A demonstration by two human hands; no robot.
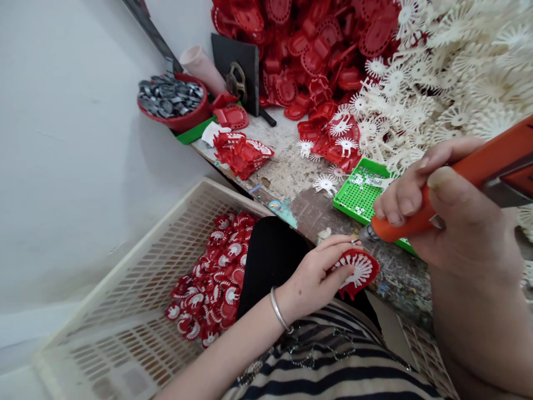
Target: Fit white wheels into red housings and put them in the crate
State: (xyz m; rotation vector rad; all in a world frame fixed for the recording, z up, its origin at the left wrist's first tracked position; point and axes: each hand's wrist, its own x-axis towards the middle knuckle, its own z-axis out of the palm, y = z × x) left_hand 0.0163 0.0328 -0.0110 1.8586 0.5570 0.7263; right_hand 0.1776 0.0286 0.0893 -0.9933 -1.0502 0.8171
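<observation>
My left hand [318, 275], with a silver bangle at the wrist, grips a red plastic piece [372, 268] that has a white fan-shaped part [361, 268] on its face. My right hand [453, 205] is wrapped round an orange power screwdriver [491, 153]. The tool's tip points down-left, close to my left fingertips, where a small metal bit shows; whether it touches anything is too small to tell. Just beyond the tool lies a green perforated tray [353, 191] holding small metal bits and a white part.
Red pieces [316, 50] and white fan parts [453, 72] are heaped on the worktable [275, 161]. A red bowl [183, 119] of grey metal parts stands at its left end. Below, a cream crate [125, 266] holds joined red-and-white pieces [214, 266]. A black panel [250, 66] stands upright.
</observation>
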